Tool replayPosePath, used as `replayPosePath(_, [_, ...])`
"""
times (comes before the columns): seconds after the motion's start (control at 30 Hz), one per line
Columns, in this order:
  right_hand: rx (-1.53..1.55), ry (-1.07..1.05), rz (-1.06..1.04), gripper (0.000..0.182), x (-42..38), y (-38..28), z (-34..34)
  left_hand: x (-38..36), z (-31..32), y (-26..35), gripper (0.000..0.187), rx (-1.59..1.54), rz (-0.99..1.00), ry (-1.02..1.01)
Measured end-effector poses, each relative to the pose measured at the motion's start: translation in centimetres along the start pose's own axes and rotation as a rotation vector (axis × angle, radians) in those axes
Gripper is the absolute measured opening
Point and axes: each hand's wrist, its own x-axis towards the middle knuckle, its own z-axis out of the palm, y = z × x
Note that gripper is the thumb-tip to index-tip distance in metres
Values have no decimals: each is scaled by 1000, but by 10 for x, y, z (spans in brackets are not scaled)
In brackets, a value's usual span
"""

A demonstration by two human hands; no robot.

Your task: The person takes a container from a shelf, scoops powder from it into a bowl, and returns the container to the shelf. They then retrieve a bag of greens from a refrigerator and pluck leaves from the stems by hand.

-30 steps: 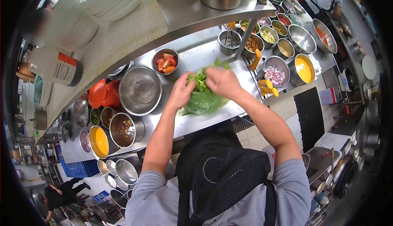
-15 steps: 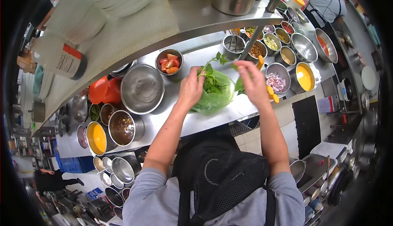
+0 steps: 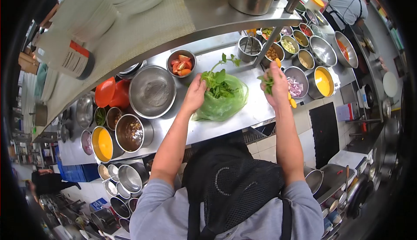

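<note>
A green plastic bag [image 3: 228,107] with leafy herbs [image 3: 221,87] in its mouth lies on the steel counter [image 3: 182,131]. At its left edge my left hand [image 3: 195,93] is closed on the herbs, and one long sprig sticks up beyond the fingers. Some loose green leaves [image 3: 267,82] are held in my right hand [image 3: 278,85], apart from the bag and just left of the bowl of chopped onion [image 3: 296,86].
A bowl of tomato wedges [image 3: 181,65] and a large metal bowl [image 3: 153,93] stand left of the bag. Pots of yellow liquid [image 3: 103,144] are at both sides. The overhead shelf [image 3: 208,22] crosses beyond. A co-worker [image 3: 347,4] bends at upper right.
My right hand has moved right, away from the bag, with leaves in it. My left hand has shifted slightly left and down, and the bag's mouth is more exposed.
</note>
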Motion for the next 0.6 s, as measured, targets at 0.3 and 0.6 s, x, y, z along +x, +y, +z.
replayPosePath(0.3, [-611, -228, -79, 14, -6, 50, 14, -4, -5, 14, 26, -767, -146, 58])
replayPosePath(0.6, [-1155, -521, -571, 21, -8, 37, 79, -10, 1, 26, 20, -515, -11, -30])
